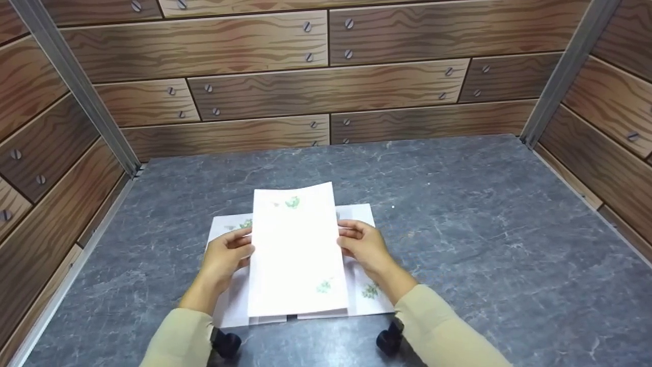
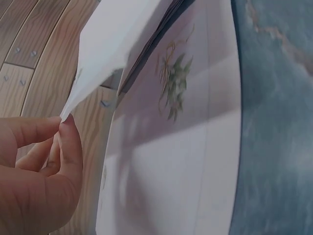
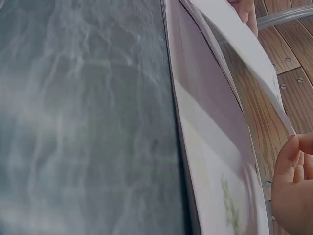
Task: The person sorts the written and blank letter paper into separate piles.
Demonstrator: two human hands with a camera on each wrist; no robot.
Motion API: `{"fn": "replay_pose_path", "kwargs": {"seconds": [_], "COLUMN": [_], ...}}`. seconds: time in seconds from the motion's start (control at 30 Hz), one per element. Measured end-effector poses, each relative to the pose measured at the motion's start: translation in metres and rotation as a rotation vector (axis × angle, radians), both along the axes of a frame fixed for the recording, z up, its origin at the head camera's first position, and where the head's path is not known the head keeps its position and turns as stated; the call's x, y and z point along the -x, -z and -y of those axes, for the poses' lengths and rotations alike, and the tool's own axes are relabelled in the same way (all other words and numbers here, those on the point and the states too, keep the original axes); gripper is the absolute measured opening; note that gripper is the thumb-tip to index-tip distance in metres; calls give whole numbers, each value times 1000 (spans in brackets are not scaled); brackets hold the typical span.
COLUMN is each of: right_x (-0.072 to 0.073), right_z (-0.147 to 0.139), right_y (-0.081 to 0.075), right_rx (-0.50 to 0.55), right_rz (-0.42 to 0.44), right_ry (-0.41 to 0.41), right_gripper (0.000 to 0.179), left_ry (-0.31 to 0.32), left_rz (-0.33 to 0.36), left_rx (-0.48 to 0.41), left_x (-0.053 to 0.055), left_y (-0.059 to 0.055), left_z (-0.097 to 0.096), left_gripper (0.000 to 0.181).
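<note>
A white sheet of paper (image 1: 295, 250) with small green plant prints is held up by its two long sides, its top edge slightly bowed. My left hand (image 1: 226, 257) pinches its left edge between thumb and fingers; the left wrist view shows this pinch (image 2: 49, 156) at the paper's border. On the opposite edge, my right hand (image 1: 364, 244) pinches the sheet the same way, as the right wrist view also shows. Beneath the raised sheet lies wider white paper (image 1: 359, 300) with similar plant prints, its middle hidden. A dark strip (image 1: 292, 317) shows at its near edge.
The grey marbled tabletop (image 1: 484, 229) extends around the paper. Wood-patterned panels (image 1: 254, 46) enclose the back and both sides, with metal posts (image 1: 565, 66) at the corners. Black wrist devices (image 1: 389, 339) sit below both sleeves.
</note>
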State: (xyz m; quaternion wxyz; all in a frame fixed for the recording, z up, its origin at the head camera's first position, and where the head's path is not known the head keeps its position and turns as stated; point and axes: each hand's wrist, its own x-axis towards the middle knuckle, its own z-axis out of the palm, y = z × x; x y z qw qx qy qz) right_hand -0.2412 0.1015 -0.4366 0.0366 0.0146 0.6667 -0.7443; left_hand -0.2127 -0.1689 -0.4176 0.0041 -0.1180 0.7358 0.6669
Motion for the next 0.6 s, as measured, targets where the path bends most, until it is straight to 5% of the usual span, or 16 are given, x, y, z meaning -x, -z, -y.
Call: {"fn": "replay_pose_path", "kwargs": {"seconds": [0.6], "right_x": [-6], "right_z": [39], "right_y": [2], "right_rx": [-31], "right_rz": [18], "right_ry": [-61], "right_gripper": [36], "left_ry": [-19], "left_rz": [15], "left_rx": [-10], "left_x": [-8], "left_y": [0], "left_z": [41], "left_gripper": [45]}}
